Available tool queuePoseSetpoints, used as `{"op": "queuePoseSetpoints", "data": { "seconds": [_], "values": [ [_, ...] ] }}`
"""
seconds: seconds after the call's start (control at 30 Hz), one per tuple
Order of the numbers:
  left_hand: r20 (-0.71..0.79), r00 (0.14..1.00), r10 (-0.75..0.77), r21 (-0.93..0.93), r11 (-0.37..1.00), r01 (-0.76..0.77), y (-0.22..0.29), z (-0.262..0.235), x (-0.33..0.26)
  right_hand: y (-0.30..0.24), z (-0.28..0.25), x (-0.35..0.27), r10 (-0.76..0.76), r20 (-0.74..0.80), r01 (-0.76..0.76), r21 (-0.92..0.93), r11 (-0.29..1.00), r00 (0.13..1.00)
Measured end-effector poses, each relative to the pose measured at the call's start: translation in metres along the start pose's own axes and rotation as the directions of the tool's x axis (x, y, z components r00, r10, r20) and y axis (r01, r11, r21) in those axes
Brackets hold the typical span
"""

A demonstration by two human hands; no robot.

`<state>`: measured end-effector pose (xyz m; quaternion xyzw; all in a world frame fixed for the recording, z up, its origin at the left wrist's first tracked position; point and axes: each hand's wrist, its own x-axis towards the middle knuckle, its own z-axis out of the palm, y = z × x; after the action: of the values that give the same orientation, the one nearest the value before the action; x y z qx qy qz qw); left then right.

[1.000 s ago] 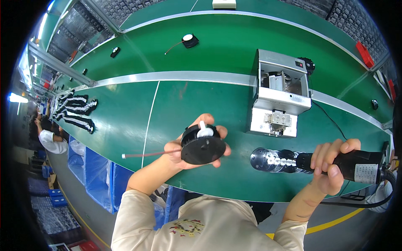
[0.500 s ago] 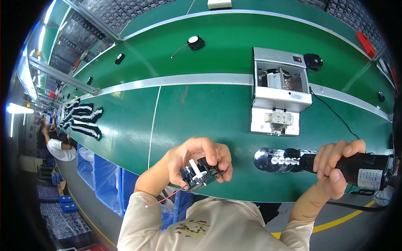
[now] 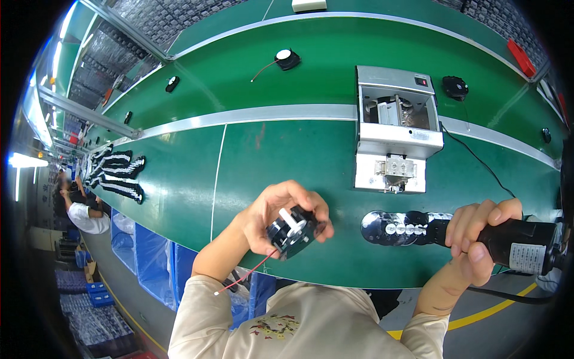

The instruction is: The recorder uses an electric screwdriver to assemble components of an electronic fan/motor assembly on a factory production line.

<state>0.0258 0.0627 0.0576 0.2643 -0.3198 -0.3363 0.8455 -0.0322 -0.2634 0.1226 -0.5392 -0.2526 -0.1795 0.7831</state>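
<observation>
My left hand (image 3: 276,216) grips a small black fan (image 3: 292,230) close to my chest, over the near edge of the green bench (image 3: 179,197). The fan is tilted, with a white part on top and a thin red wire (image 3: 245,274) hanging down to the left. My right hand (image 3: 478,239) is wrapped round the black handle of an electric screwdriver (image 3: 514,244). The tool lies level and its shiny tip (image 3: 397,227) points left toward the fan, a short way apart from it.
A grey screw-feeder box (image 3: 397,128) stands on the bench just beyond the hands. Black fans (image 3: 287,58) lie on the far belt. A row of black-and-white parts (image 3: 116,173) lies at the left. Another person (image 3: 84,212) works far left.
The left hand has turned the fan from flat, facing me, onto its side and drawn it lower and nearer my body. The right hand and screwdriver have hardly moved.
</observation>
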Motion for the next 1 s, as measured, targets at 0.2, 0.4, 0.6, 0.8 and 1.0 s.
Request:
{"op": "queuePoseSetpoints", "data": {
  "seconds": [0.2,0.4,0.6,0.8,1.0],
  "values": [
    [-0.454,0.891,0.018,0.743,0.559,0.367,0.026,0.017,0.014,0.001,-0.002,-0.002,-0.003,-0.034,0.002,-0.015,1.000,0.999],
    [-0.398,0.897,0.191,0.824,-0.354,0.441,0.033,0.009,0.017,-0.001,-0.002,-0.003,0.002,-0.040,-0.004,-0.043,0.999,0.999],
    [-0.477,0.863,0.168,0.810,-0.297,0.505,0.035,-0.017,-0.002,0.002,0.002,-0.002,0.011,-0.042,-0.013,-0.045,0.999,0.999],
    [-0.427,0.900,0.087,0.847,-0.309,0.432,0.068,-0.060,0.019,-0.002,0.005,0.001,0.016,-0.040,-0.018,-0.052,0.998,0.999],
    [-0.187,0.854,0.485,0.595,-0.636,0.491,0.120,-0.153,0.053,0.006,0.009,0.007,-0.013,-0.052,0.013,-0.004,1.000,0.999]
  ]
}}
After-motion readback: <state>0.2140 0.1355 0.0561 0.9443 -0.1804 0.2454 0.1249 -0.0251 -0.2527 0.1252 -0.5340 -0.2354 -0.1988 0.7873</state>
